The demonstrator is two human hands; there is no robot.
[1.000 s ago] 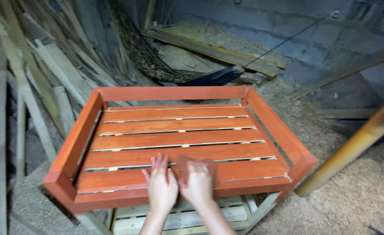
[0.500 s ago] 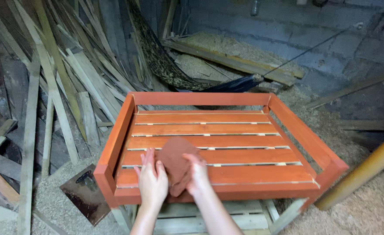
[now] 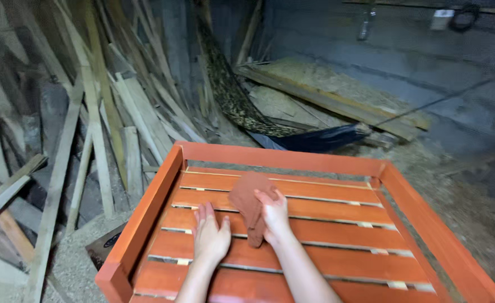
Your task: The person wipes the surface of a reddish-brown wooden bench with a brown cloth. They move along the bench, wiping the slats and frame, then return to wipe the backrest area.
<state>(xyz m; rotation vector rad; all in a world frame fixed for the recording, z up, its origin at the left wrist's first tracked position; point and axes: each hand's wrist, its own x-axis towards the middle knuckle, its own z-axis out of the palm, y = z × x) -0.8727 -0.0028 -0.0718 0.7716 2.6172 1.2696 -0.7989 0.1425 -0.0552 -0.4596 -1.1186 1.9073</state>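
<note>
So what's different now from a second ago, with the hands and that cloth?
The right hand has pushed the brown cloth up the slats, from the near edge toward the far rail of the orange-red slatted wooden frame. The left hand has moved up too, flat on a slat. The cloth stays under the right hand; the frame looks unmoved.

Both bare forearms reach forward from the bottom edge, close together. The left hand (image 3: 211,235) lies palm down, fingers extended and spread flat. The right hand (image 3: 274,216) sits just beside it, slightly farther forward, palm down with fingers pressed downward.
</note>
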